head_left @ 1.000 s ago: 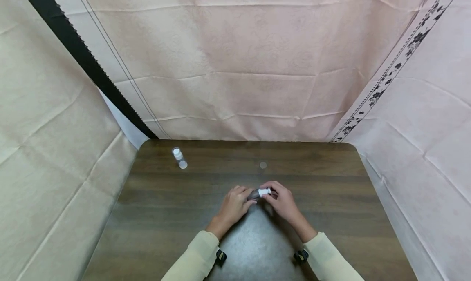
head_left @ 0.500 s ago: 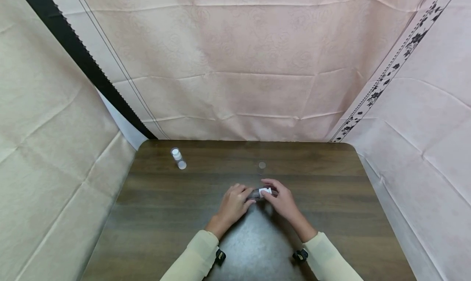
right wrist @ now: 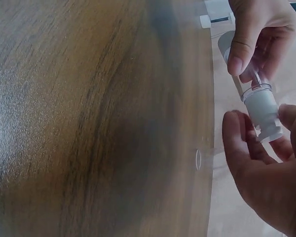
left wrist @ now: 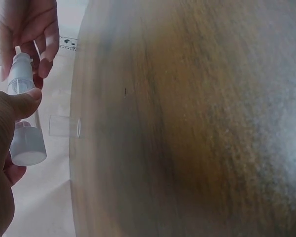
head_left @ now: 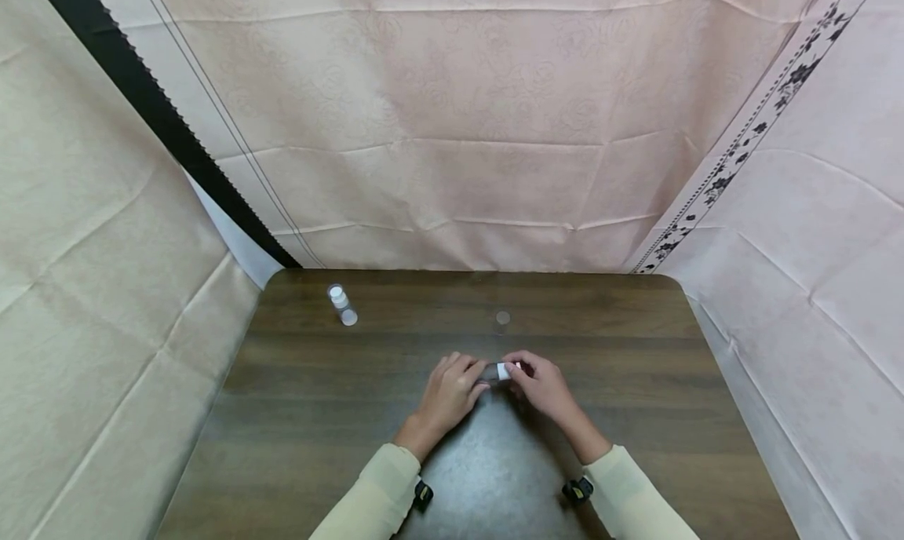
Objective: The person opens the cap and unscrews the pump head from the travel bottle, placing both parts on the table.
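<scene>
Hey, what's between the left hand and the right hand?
A white-topped clear bottle bridges the stretch from the left hand to the right hand, seen in the head view.

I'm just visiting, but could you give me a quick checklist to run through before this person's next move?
1. Left hand grips the pump bottle around its clear body: ok.
2. Right hand holds the bottle's white pump top: ok.
3. Pump top fastened tightly: cannot tell; it sits on the body, but tightness doesn't show.
4. Clear cylinder apart from both hands: ok, on the table.
5. Second bottle out of the way: ok, near the far left corner.
6. Anything inside the held bottle: cannot tell.
</scene>
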A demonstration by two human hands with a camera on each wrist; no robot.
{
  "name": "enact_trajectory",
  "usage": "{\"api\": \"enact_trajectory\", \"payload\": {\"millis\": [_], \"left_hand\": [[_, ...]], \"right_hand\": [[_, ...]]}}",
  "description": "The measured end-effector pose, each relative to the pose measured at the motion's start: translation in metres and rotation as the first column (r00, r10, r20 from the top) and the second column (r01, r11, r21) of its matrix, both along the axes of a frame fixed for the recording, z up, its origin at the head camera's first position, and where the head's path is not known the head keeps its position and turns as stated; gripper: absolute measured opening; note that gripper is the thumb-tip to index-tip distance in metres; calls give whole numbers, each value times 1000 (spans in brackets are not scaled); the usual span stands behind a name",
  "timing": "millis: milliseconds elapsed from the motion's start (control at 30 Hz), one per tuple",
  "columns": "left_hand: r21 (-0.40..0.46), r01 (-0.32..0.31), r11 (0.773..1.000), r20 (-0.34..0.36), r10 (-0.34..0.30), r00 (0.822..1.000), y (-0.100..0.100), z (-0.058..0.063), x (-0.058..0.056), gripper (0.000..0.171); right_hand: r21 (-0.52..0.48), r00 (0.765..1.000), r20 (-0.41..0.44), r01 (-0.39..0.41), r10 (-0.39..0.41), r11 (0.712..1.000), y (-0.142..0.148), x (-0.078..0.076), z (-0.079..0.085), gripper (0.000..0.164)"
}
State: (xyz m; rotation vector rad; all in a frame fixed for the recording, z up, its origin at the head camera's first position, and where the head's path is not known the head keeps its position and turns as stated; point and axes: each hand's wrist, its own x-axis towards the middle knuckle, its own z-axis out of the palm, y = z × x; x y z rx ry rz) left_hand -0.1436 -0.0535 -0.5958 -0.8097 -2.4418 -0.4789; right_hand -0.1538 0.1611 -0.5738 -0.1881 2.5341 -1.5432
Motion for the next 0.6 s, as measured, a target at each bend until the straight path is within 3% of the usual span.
{"api": "enact_trajectory", "payload": {"millis": [200, 467, 600], "left_hand": [[40, -2, 999, 21, 1, 1000, 0, -3, -1, 36], [37, -24, 999, 65, 22, 998, 1, -5, -1, 36], [26, -34, 999, 75, 32, 997, 1, -7, 0, 37]], "right_hand": [[-38, 1000, -13, -20, 19, 999, 2, -1, -2, 17], [-33, 986, -158, -61, 55, 998, 4, -1, -6, 20], [-73, 983, -177, -64, 50, 995, 2, 0, -7, 22]]}}
